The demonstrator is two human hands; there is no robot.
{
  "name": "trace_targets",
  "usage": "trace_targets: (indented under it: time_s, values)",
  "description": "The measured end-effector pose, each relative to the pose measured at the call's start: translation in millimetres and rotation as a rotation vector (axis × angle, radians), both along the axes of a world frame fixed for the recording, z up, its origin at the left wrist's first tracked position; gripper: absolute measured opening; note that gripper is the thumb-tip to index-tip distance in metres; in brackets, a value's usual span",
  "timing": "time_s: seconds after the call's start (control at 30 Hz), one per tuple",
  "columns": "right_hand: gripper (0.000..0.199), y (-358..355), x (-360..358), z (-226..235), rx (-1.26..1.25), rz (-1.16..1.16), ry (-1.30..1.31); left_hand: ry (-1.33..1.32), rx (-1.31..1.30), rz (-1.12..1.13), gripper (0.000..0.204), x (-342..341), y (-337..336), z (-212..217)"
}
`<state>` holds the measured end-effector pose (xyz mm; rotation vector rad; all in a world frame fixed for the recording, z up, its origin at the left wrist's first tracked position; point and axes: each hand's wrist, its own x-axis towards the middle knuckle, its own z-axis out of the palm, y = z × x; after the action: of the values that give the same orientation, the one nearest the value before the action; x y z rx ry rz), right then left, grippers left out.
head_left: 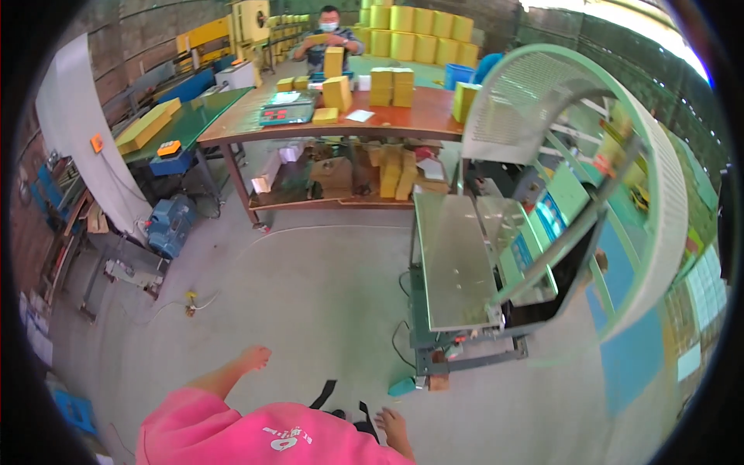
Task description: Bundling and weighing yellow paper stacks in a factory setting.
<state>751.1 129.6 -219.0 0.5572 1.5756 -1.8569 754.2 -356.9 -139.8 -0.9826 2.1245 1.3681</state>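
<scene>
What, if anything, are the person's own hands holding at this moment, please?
Nothing: the left hand and right hand both hang empty above the concrete floor.

Bare floor (310, 294) ahead; strapping machine (480, 271) blocks right.

Pale-green strapping machine (496, 263) — upright, steel table (453, 263) bare.

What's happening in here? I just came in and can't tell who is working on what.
The person in the pink top stands on the concrete floor beside a green strapping machine, left hand and right hand both empty and hanging free. Across the room, a co-worker at a long wooden table handles yellow boxes. More are stacked behind.
</scene>
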Motion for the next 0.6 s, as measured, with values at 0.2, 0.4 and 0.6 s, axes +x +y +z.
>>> trace_targets:
  time_s: [0.2, 0.4, 0.6]
  values:
    - [0.038, -103, -174, 99, -0.092, 0.331, 0.125, 0.144, 0.068, 0.314, 0.031, -40, -34, 21]
    - [0.041, -170, -294, 131, 0.019, 0.767, 0.096, -0.345, 0.063, 0.441, 0.037, 6, 11, 78]
    - [0.040, -252, -403, 112, 0.053, 0.822, 0.151, 0.013, -0.423, 0.228, 0.042, -16, -35, -23]
